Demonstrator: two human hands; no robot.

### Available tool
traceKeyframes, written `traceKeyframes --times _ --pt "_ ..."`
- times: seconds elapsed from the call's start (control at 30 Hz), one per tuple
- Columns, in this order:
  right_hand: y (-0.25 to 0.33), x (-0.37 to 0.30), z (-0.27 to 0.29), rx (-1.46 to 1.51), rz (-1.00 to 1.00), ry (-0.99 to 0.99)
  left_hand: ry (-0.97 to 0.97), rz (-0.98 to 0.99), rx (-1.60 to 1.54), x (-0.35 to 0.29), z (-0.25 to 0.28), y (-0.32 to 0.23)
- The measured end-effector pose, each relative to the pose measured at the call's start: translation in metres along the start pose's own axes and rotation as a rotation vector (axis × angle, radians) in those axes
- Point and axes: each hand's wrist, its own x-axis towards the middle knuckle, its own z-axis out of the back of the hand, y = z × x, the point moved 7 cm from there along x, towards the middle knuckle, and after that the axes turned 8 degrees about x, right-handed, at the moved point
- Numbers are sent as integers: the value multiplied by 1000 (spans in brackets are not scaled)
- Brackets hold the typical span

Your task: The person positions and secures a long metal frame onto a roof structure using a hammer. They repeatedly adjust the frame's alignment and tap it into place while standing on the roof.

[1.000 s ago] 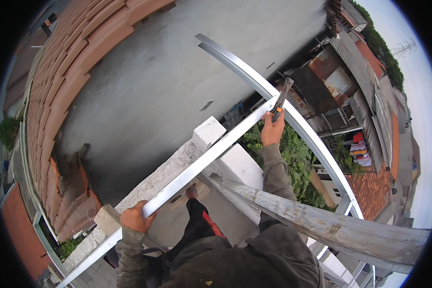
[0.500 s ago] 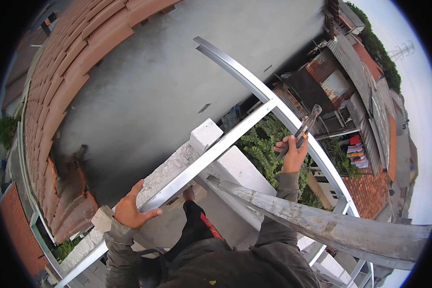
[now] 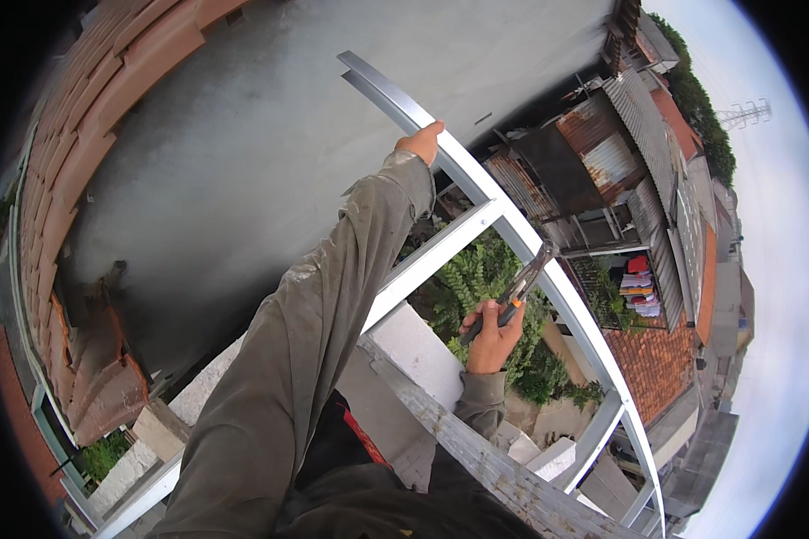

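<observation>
My left hand (image 3: 420, 144), its arm stretched out far ahead, grips the long silvery metal channel (image 3: 581, 327) near that channel's far free end. A pair of dark pliers (image 3: 521, 287) with orange on the handles is held in my right hand (image 3: 492, 340). The jaws of the pliers point up and away, and in this view they overlap the metal channel; I cannot tell whether they touch it. A metal crosspiece (image 3: 431, 254) meets the channel at a screwed joint between my hands.
A weathered wooden beam (image 3: 476, 449) crosses close to my right forearm. Below are white block walls (image 3: 413, 350) and green plants (image 3: 476, 278). Clay roof tiles (image 3: 90, 126) and a grey wall (image 3: 243, 162) lie to the left, rusty sheet roofs (image 3: 602, 153) to the right.
My left hand has left the crosspiece and reached forward onto the far end of the metal channel. My right hand with the pliers has moved a little left and nearer.
</observation>
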Motion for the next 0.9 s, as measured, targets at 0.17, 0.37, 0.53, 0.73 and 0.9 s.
traceKeyframes --times 0.17,0.37,0.53,0.73,0.9 --pt "3 -4 -13 -68 36 42 10 23 149 57 -58 59" --pt "-6 -4 -15 -212 -1 96 172 201 -191 53 -91 102" --pt "-11 -2 -9 -234 -20 110 309 203 -270 60 -101 108" --pt "-12 0 -13 -271 -46 88 231 210 1 73 -98 109" --pt "-15 1 -7 -314 -87 94 303 194 -63 53 -101 103"
